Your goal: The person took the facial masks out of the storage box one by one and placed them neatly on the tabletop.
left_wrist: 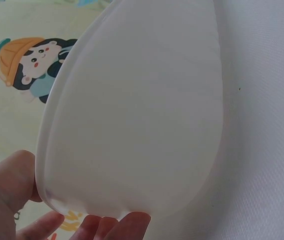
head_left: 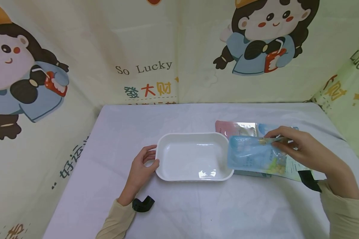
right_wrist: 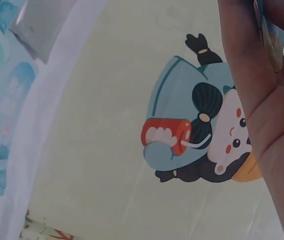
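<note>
A white rectangular dish (head_left: 185,159) with rounded corners stands mid-table. My left hand (head_left: 142,167) holds its left end, thumb and fingers at the rim. In the left wrist view the dish (left_wrist: 137,115) fills the middle, with fingertips (left_wrist: 134,225) along its end. My right hand (head_left: 302,149) pinches a blue flat packet (head_left: 248,152) by its upper right edge. That packet hangs tilted over the dish's right end and over other packets. In the right wrist view only a sliver of it (right_wrist: 271,45) shows between fingers and palm.
Beneath the held packet, right of the dish, lie more flat packets, among them a pink and silver one (head_left: 236,127) and a light blue one (head_left: 267,127), partly covered. A white cloth (head_left: 173,209) covers the table. Printed curtains (head_left: 197,49) stand behind and at both sides.
</note>
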The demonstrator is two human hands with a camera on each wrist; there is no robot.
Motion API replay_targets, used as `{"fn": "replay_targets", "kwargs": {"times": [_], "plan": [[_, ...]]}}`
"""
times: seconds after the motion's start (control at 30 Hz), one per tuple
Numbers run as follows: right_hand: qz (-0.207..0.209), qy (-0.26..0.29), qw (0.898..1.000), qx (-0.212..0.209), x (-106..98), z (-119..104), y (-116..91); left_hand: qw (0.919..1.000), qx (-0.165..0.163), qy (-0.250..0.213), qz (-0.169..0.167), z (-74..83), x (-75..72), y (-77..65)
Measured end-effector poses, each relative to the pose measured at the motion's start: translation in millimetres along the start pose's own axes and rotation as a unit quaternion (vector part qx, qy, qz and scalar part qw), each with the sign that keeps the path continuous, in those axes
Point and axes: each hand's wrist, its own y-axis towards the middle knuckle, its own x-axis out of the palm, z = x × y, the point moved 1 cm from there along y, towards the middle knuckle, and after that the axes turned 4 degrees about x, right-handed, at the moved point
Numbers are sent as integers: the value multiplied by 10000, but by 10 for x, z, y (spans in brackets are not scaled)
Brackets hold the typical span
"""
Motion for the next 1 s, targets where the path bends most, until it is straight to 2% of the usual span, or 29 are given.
{"fn": "replay_targets", "kwargs": {"times": [0.33, 0.63, 1.0], "plan": [[-31, 36, 10000, -74, -13, 45, -86, 9999, -144, 77, -4, 99, 15, -4], [-176, -109, 9998, -53, -13, 102, -171, 10000, -6, 48, 9, -16, 8, -2], [-503, 198, 9985, -95, 46, 190, -272, 10000, 11, 34, 11, -24, 18, -10]]}}
